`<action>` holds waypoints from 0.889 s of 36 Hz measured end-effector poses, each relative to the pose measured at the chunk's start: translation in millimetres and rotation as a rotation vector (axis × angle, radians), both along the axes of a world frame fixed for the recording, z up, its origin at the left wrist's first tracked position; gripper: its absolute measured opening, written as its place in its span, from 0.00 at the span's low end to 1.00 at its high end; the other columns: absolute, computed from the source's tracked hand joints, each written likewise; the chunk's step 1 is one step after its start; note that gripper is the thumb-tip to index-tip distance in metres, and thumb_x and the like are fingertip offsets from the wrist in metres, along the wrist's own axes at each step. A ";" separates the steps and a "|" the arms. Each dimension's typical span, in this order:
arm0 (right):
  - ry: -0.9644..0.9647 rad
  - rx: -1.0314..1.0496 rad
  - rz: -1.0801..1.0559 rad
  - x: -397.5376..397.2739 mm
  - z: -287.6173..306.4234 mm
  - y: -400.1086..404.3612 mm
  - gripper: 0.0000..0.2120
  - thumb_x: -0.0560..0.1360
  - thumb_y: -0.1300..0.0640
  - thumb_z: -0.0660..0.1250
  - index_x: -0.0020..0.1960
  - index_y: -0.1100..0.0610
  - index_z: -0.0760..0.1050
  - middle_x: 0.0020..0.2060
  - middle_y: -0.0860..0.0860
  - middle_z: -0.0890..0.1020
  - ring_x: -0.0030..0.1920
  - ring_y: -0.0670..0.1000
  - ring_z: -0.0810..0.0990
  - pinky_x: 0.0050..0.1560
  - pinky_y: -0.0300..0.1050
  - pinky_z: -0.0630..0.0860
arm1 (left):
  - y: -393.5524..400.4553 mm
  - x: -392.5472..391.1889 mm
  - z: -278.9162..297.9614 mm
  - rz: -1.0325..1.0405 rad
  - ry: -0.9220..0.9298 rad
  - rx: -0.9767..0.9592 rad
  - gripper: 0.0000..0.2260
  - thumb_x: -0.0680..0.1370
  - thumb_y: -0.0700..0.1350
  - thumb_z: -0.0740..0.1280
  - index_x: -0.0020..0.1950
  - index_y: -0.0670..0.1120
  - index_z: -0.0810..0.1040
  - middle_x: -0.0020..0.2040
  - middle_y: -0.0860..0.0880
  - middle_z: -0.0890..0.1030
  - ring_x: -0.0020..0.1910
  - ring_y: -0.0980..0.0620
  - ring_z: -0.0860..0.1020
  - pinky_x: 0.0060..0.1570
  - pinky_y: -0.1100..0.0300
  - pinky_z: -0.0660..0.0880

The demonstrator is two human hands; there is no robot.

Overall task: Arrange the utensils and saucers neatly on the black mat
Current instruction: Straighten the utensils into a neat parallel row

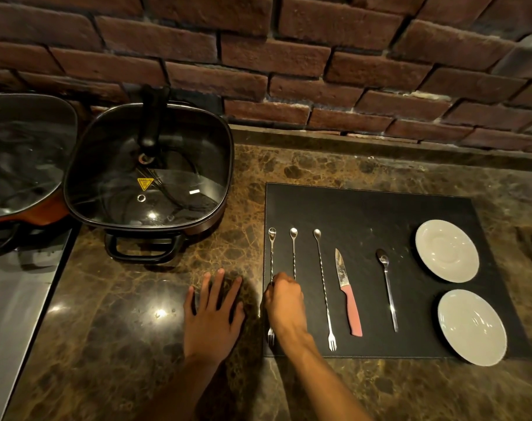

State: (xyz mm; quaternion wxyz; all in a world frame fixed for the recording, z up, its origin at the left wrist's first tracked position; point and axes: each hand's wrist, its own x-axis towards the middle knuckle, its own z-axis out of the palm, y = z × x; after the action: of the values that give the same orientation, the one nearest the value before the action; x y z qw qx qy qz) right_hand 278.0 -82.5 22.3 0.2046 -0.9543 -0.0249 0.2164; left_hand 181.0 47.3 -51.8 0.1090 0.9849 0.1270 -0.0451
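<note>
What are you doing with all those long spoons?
A person is lining up utensils on the black mat. Their right hand is pinching the leftmost twisted bar spoon at the mat's left edge, while the left hand rests flat on the marble counter. Two more bar spoons, a pink-handled knife and a teaspoon already lie in a row. Two white saucers sit on the right.
</note>
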 end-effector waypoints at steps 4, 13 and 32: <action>0.005 0.024 -0.008 -1.2 -0.2 -1.9 0.10 0.77 0.64 0.59 0.56 0.63 0.74 0.52 0.61 0.81 0.51 0.61 0.81 0.52 0.56 0.79 | 0.1 -0.1 -1.5 0.004 0.003 0.005 0.25 0.82 0.59 0.51 0.79 0.57 0.64 0.81 0.47 0.63 0.80 0.43 0.61 0.76 0.38 0.59; 0.009 0.058 -0.047 3.7 0.0 -4.3 0.09 0.77 0.62 0.59 0.53 0.64 0.76 0.51 0.61 0.81 0.50 0.62 0.81 0.50 0.54 0.78 | 1.7 -0.3 -8.1 -0.008 0.005 0.015 0.25 0.82 0.59 0.50 0.80 0.57 0.62 0.81 0.47 0.63 0.80 0.43 0.61 0.75 0.37 0.58; -0.154 -0.053 -0.206 29.5 12.4 -121.1 0.09 0.75 0.54 0.68 0.51 0.57 0.72 0.52 0.54 0.74 0.49 0.58 0.78 0.47 0.49 0.74 | 1.4 -1.5 -8.0 -0.005 -0.016 -0.002 0.25 0.82 0.59 0.51 0.79 0.57 0.64 0.81 0.48 0.63 0.81 0.44 0.60 0.76 0.37 0.58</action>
State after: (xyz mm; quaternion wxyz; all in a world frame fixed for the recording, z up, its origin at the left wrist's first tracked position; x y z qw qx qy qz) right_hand 307.6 -203.6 34.7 0.1981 -0.9707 0.0631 0.1209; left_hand 179.5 48.7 -59.8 0.1107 0.9854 0.1237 -0.0375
